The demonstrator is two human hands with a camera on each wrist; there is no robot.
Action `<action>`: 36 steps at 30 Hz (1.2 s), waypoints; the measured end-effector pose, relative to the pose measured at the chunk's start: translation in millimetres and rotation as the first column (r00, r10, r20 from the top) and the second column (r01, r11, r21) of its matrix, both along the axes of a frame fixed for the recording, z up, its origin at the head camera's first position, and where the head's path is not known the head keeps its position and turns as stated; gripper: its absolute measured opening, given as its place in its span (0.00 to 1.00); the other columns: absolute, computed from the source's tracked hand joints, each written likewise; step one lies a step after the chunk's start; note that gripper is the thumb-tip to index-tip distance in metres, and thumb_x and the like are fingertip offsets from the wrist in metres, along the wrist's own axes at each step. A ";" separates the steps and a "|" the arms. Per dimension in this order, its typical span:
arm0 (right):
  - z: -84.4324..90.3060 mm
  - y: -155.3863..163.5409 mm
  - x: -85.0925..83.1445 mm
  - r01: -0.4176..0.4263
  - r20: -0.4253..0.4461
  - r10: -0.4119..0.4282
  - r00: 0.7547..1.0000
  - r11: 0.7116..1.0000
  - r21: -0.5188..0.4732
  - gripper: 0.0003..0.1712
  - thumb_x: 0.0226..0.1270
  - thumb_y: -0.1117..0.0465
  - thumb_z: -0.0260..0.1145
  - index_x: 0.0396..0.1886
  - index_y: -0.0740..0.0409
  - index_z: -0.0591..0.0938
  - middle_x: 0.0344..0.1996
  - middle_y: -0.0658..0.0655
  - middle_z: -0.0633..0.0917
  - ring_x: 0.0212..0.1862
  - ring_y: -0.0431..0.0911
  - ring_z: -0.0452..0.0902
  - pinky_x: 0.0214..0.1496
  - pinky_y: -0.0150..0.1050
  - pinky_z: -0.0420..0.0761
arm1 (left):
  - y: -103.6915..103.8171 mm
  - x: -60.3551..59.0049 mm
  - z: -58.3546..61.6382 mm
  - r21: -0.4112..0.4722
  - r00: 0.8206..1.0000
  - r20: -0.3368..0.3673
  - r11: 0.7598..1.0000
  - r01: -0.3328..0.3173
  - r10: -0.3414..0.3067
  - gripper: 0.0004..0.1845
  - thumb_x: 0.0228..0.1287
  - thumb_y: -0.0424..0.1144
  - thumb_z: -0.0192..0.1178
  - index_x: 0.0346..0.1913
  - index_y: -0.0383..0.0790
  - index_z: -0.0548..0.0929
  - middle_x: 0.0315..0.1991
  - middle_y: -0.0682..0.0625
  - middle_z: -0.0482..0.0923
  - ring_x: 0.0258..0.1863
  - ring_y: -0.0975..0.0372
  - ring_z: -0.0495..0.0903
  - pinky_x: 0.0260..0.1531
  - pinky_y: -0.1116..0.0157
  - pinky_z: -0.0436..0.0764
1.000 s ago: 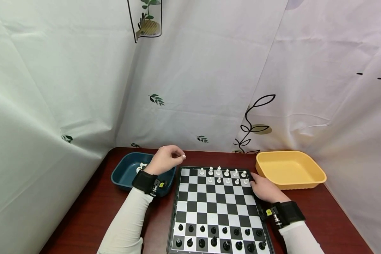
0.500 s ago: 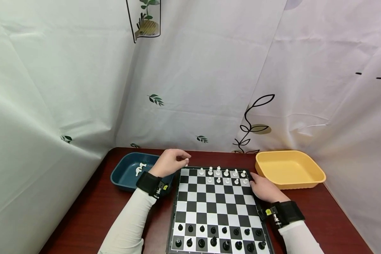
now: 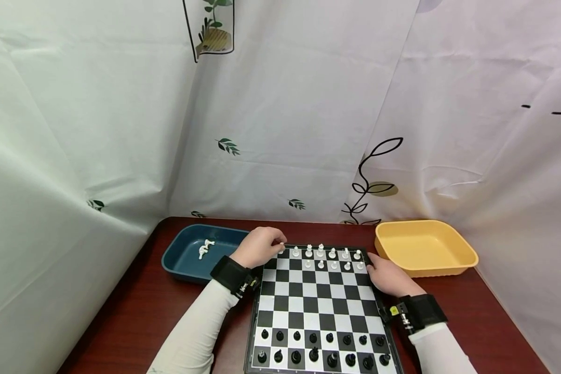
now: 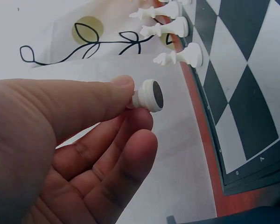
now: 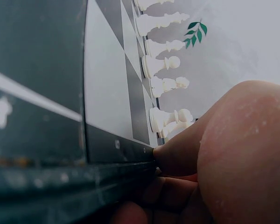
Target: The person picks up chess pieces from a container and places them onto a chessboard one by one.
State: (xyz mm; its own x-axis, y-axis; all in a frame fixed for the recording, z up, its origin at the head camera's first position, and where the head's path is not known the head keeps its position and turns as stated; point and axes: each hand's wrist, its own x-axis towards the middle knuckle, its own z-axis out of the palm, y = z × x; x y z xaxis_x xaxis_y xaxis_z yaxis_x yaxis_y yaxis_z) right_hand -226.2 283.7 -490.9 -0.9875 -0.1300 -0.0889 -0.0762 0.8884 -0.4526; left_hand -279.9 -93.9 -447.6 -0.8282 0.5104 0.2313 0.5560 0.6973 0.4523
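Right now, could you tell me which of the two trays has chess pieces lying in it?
The dark blue tray left of the chessboard holds white pieces; the yellow tray on the right shows none.

The chessboard (image 3: 319,306) lies on the table (image 3: 121,332); one tray (image 3: 187,259) left of it; another tray (image 3: 425,248) right.

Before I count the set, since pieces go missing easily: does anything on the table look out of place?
Yes. Two white pieces lie toppled in the blue tray, off the chessboard. The white rows have gaps at their left end, where the left hand pinches a white piece. The black rows look complete.
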 end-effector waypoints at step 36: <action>-1.2 0.3 -0.2 -0.007 -0.004 0.007 1.000 1.000 -0.003 0.31 0.88 0.62 0.53 0.79 0.79 0.68 0.71 0.79 0.78 0.71 0.70 0.78 0.73 0.69 0.74 | 19.1 -5.8 -24.3 -0.157 0.994 -0.102 0.986 -0.052 0.036 0.08 0.70 0.36 0.79 0.44 0.41 0.90 0.35 0.50 0.86 0.35 0.59 0.81 0.41 0.58 0.83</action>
